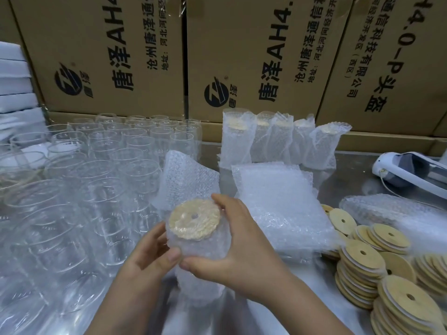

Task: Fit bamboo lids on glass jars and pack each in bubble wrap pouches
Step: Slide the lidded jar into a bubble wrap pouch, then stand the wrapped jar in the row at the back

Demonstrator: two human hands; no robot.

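Bubble-wrapped jar (205,246) upright, bamboo lid (194,220) facing up

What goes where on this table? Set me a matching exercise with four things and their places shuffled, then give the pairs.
1. empty jars
2. loose lids
3. flat pouches
4. wrapped jar

A. piled in the middle
B. held between left hand and right hand
C. crowded on the left
D. stacked at right front

Pairs: 1-C, 2-D, 3-A, 4-B.
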